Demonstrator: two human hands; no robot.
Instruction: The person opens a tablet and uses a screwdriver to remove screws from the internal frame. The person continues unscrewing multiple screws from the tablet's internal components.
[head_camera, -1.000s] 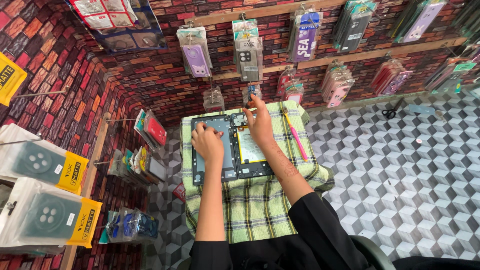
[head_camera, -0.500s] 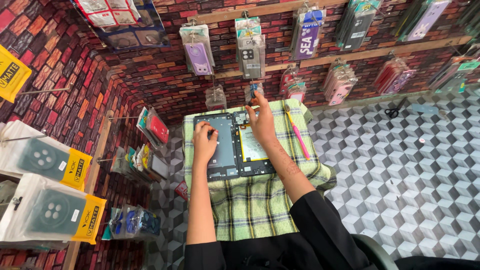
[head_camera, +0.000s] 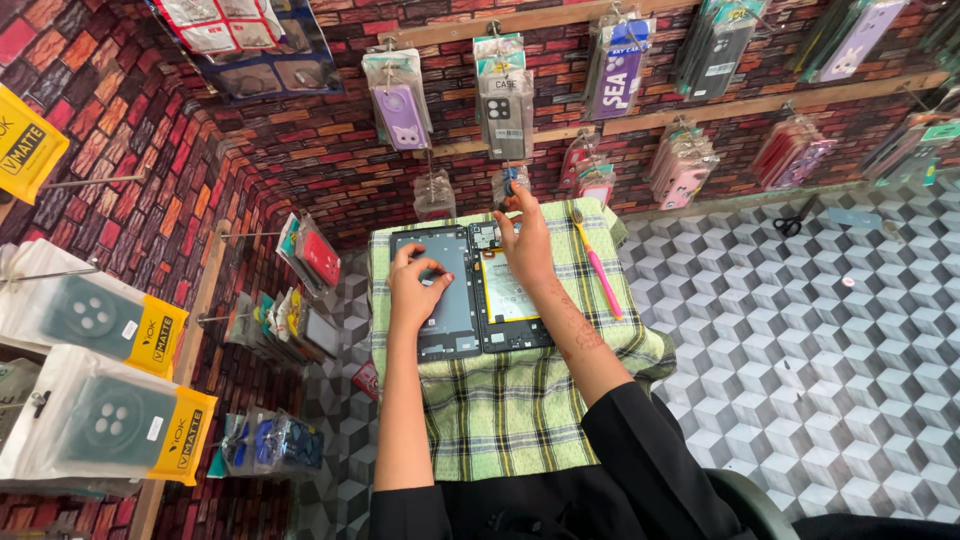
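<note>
Head view. An opened tablet lies in two halves side by side on a counter covered with green plaid cloth. The left hand rests on the dark left half, fingers curled loosely, gripping nothing. The right hand reaches over the right half, fingertips pinched at the tablet's far edge; what they hold cannot be told. A pink tool lies just right of the tablet. Packaged phone cases hang on the brick-pattern wall.
</note>
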